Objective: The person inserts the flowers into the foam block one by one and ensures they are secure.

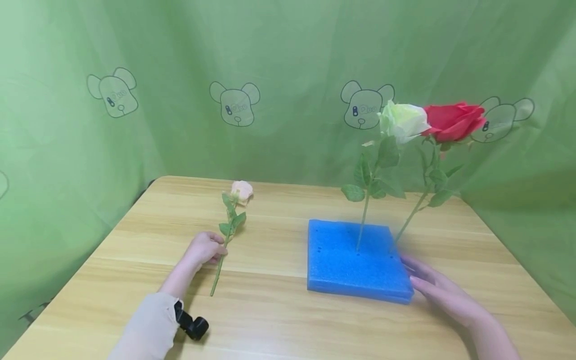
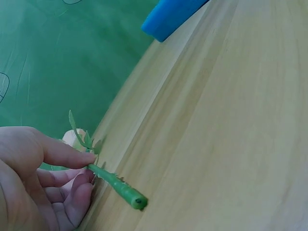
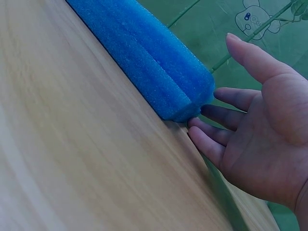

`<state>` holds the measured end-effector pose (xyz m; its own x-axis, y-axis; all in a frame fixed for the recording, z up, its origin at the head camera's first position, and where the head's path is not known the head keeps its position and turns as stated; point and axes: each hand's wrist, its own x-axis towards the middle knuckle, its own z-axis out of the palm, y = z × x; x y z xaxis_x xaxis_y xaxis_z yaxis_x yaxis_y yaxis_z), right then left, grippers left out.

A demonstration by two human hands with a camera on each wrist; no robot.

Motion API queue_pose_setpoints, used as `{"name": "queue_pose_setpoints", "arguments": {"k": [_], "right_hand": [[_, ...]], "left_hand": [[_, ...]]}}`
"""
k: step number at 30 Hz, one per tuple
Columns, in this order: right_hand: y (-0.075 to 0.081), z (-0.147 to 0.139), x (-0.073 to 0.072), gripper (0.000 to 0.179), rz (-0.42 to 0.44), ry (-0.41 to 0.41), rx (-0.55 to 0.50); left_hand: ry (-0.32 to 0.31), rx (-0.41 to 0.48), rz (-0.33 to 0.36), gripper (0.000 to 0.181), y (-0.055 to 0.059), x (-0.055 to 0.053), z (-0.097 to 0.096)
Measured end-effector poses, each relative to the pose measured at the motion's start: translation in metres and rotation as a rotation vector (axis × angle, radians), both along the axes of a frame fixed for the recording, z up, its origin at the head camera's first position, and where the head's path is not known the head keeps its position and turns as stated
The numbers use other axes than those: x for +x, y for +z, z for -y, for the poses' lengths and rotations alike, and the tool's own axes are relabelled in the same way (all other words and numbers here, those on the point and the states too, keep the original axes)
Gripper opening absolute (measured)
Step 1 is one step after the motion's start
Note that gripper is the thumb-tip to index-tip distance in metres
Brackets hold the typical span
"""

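Note:
A pale pink rose [image 1: 242,191] with a green leafy stem [image 2: 118,185] is at the left of the table. My left hand [image 1: 208,248] pinches that stem between thumb and finger, below the leaves; the cut end points toward me. On the right, a blue foam block [image 1: 355,270] lies flat, with a white-green rose [image 1: 405,121] and a red rose [image 1: 454,122] standing in it, the red one leaning right. Beside the block's right edge is my right hand [image 1: 443,292], its fingers loosely extended and fingertips [image 3: 219,94] right at the foam's side.
The wooden table [image 1: 270,320] has a green curtain [image 1: 288,40] with bear-head prints behind it and at its sides. Small holes dot the foam's top. A black wrist camera mount [image 1: 193,325] sticks out from my left sleeve. Both standing flowers rise high above the table.

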<state>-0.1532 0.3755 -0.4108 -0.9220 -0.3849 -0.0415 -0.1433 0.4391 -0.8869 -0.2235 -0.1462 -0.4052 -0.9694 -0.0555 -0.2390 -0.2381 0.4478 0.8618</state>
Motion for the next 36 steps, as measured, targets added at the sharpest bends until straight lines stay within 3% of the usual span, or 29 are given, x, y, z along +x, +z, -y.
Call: {"name": "queue_pose_setpoints", "arguments": {"k": [16, 23, 30, 36], "right_hand": [[0.0, 0.001, 0.0, 0.052, 0.041, -0.01, -0.038], [0.001, 0.001, 0.001, 0.052, 0.03, 0.002, -0.023], [0.001, 0.001, 0.003, 0.052, 0.03, 0.001, -0.026], [0.0, 0.0, 0.001, 0.051, 0.024, -0.002, -0.02]], "left_hand": [[-0.077, 0.093, 0.067, 0.028, 0.002, 0.002, 0.0], [-0.08, 0.183, 0.085, 0.029, 0.004, 0.006, -0.004], [-0.103, 0.198, 0.019, 0.036, 0.014, 0.006, -0.005], [-0.123, 0.23, -0.057, 0.038, 0.03, -0.002, -0.003]]}}
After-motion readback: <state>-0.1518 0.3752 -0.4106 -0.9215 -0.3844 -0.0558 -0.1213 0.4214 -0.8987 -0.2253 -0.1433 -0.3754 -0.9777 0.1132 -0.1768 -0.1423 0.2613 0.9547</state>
